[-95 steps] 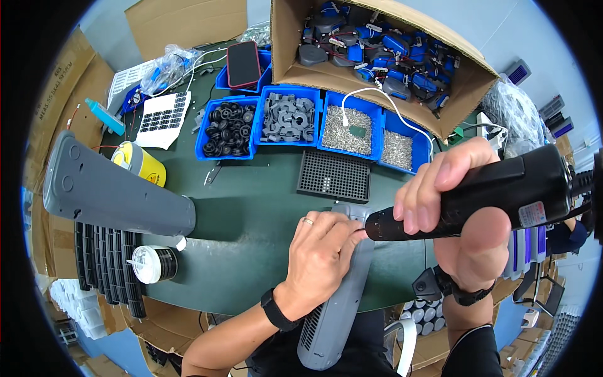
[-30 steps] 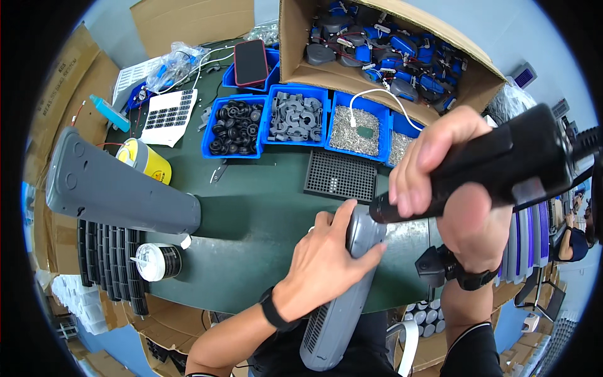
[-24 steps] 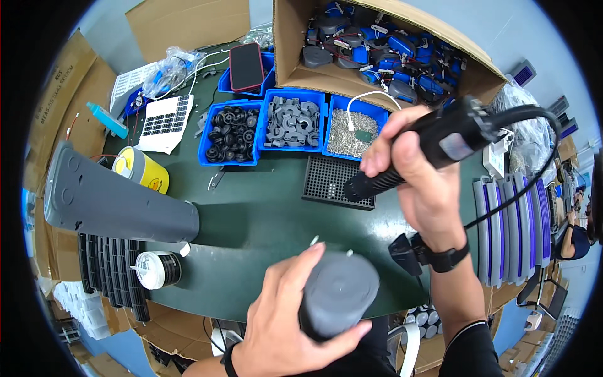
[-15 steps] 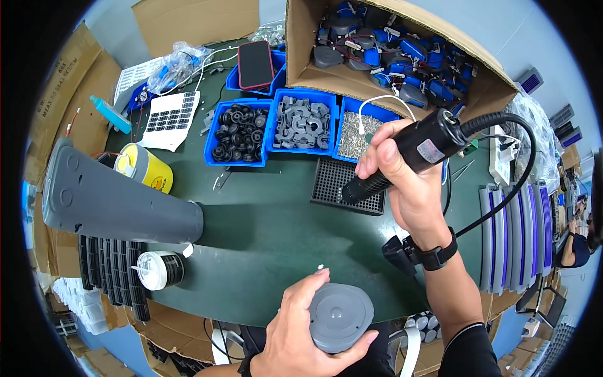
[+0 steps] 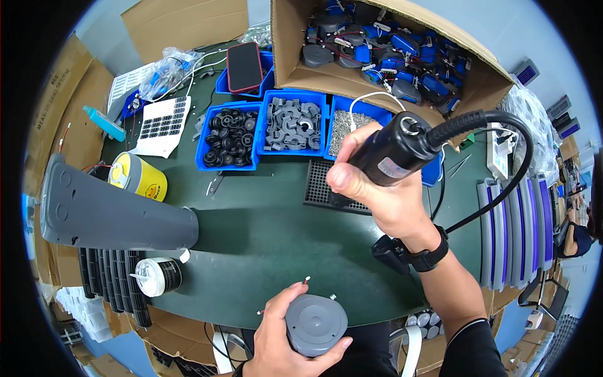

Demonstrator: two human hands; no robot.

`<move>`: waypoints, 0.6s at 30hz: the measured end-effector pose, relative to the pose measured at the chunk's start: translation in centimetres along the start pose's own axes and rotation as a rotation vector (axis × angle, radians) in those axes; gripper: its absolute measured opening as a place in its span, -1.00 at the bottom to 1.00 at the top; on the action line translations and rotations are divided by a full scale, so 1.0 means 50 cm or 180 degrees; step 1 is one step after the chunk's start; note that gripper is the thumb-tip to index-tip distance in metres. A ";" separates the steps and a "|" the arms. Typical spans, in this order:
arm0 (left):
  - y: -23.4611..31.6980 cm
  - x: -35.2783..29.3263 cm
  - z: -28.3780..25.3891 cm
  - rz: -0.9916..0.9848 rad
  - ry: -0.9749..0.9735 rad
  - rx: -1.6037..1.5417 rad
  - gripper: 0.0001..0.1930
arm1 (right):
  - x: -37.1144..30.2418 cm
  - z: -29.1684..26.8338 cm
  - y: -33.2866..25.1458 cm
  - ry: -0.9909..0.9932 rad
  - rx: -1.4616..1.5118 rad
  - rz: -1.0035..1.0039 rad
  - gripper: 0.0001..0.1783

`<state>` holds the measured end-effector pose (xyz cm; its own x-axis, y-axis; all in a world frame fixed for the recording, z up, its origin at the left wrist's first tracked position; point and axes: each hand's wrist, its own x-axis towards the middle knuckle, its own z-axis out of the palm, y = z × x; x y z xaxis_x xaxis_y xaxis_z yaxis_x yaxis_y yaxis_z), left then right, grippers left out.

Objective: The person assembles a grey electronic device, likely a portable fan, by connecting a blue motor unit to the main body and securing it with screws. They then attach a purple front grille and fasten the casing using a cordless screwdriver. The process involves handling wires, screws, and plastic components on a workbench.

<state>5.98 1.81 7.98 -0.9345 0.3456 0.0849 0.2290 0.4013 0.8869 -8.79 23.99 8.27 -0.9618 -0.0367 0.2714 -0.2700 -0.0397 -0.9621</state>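
Note:
My right hand (image 5: 392,204) is closed around a black corded electric screwdriver (image 5: 397,149), held tilted with its tip pointing down over the front part of a black perforated tray (image 5: 318,188). Whether the tip touches the tray I cannot tell. Low in the view, my left hand (image 5: 276,333) grips a grey rounded plastic housing (image 5: 316,323) with its flat face up. Small white connectors on thin wires stick out beside the housing and my fingers. Behind the tray stands a blue bin of small screws (image 5: 353,118), partly hidden by my right hand.
Blue bins hold black wheels (image 5: 229,135) and grey clips (image 5: 292,122). A cardboard box (image 5: 287,44) of blue-and-grey parts stands behind. Left are a long grey housing (image 5: 119,210), yellow container (image 5: 141,176) and white tub (image 5: 157,276). Grey-purple panels (image 5: 502,232) line the right; a person sits beyond.
The screwdriver has swung to the left and its tip sits nearer the tray's front edge. My left hand has shifted left with the housing, and more of the wire connectors show.

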 end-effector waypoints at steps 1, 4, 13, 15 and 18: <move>-0.003 -0.008 0.004 -0.0036 0.0059 -0.0006 0.08 | -0.001 0.000 -0.003 0.0038 -0.0179 -0.0025 -0.69; -0.015 -0.024 0.025 -0.0076 0.0157 -0.0020 0.07 | -0.002 -0.014 -0.001 0.0126 0.0190 -0.0014 -0.68; -0.064 -0.045 0.058 0.0078 0.0555 -0.0376 0.03 | -0.009 -0.037 -0.107 0.0093 0.1673 -0.0260 -0.36; -0.075 -0.051 0.052 0.0153 0.0248 -0.0261 0.13 | -0.020 -0.041 -0.083 -0.0223 0.2468 0.0019 -0.35; -0.078 -0.052 0.055 0.0135 0.0329 -0.0288 0.10 | -0.029 -0.017 -0.037 -0.0886 0.3409 0.0233 -0.30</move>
<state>8.30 1.69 3.06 -0.9487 0.2695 0.1653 0.2477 0.3086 0.9184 -6.96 24.96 9.62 -0.8935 -0.2922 0.3410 0.0958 -0.8660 -0.4908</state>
